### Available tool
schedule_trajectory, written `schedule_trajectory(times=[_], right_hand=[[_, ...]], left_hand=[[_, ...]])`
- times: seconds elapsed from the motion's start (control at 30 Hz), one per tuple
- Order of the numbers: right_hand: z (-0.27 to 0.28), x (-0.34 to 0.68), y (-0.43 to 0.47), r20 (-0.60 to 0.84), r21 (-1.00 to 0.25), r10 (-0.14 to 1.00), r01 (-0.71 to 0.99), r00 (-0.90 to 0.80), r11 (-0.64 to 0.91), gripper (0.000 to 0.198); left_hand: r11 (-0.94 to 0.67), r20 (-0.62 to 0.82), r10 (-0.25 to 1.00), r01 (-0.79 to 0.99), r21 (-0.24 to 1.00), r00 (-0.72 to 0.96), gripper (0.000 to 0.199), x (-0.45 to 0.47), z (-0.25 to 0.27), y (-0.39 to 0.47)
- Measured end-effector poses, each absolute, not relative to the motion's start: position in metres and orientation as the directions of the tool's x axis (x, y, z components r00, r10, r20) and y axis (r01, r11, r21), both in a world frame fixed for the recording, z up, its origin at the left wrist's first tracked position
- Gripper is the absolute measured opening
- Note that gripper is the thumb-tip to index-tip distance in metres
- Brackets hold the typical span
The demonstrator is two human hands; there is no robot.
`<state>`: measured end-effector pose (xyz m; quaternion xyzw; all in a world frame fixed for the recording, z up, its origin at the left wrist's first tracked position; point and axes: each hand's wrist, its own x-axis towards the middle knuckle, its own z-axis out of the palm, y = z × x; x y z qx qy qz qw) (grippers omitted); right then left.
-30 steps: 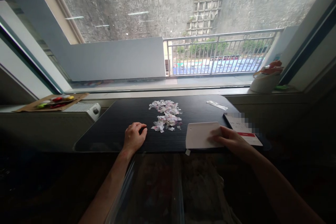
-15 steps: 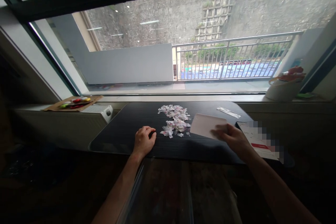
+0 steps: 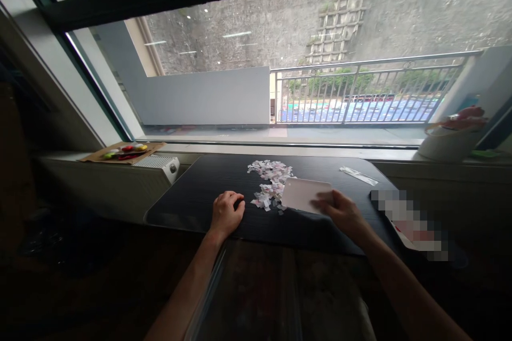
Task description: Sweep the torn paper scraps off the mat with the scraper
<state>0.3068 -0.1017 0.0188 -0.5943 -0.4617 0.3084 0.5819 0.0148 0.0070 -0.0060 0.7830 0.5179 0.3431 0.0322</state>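
White card [image 3: 300, 195]: long axis sideways, free end toward paper scraps [image 3: 271, 171].

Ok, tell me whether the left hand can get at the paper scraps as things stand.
Probably yes: the left hand is just left of the paper scraps, with nothing visible between them. The white card in the right hand is at their right side.

Blk round-cornered tabletop [image 3: 188, 192]: wood-grain look, low sheen | sm. white paper scraps [image 3: 272, 170]: matt, crinkly | pale rect. card [image 3: 301, 194]: smooth, matt, matl unclear | long clear-white strip [image 3: 359, 176]: glossy, plastic look | silver barred metal railing [image 3: 352, 91]: polished | grey outdoor wall [image 3: 256, 16]: rough, stony | brown flat sheet [image 3: 96, 156]: matt, cardbd look
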Motion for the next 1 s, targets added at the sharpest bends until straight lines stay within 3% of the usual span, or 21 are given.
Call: schedule_trajectory(times=[0.53,0.83,1.0], right_hand=[[0.044,0.315,-0.15,0.105,-0.947,0.905,0.319,0.413,-0.036,0.027],[0.054,0.329,-0.181,0.034,-0.93,0.877,0.337,0.478,-0.148,0.022],[0.051,0.329,-0.179,0.038,-0.958,0.868,0.264,0.495,-0.109,0.026]], left_hand=[[-0.463,0.506,0.832,0.789,0.403,0.229,0.018,0.015,-0.006,0.006],[-0.468,0.493,0.833,0.796,0.384,0.252,0.019,0.013,-0.005,0.009],[-0.478,0.505,0.824,0.794,0.377,0.257,0.02,0.011,-0.005,0.01]])
